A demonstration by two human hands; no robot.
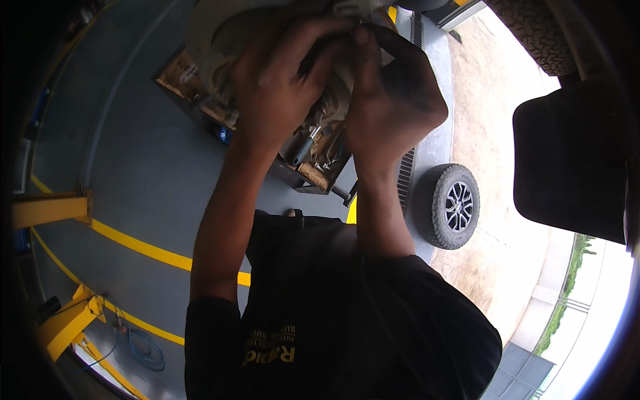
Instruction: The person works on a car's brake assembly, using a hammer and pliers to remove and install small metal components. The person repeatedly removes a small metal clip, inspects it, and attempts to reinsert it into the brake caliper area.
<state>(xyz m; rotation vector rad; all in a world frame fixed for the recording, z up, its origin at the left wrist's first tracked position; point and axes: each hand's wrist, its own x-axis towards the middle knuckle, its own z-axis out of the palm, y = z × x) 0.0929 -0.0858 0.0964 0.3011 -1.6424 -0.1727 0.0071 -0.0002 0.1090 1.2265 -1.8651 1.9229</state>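
Note:
Both my arms reach up to the top of the view, where my hands meet at a pale, rounded metal vehicle part (pixel 204 50). My left hand (pixel 277 87) is closed, its fingers bent toward the right hand's fingertips. My right hand (pixel 397 90) is closed too, its thumb and fingers pressed together near the same spot. Whatever they grip is too dark and covered to make out. Below and behind them stands a tool tray (pixel 179 72) with brown lining. In it lie a dark-handled tool (pixel 303 150) with a shiny shaft and several small metal tools (pixel 325 165).
A loose wheel with tyre (pixel 455 207) stands to the right, beside a floor grate (pixel 405 175). Another tyre (pixel 530 33) and a black flap (pixel 570 167) hang at the upper right. Yellow lift arms (pixel 50 212) and a coiled blue hose (pixel 145 350) are at the left.

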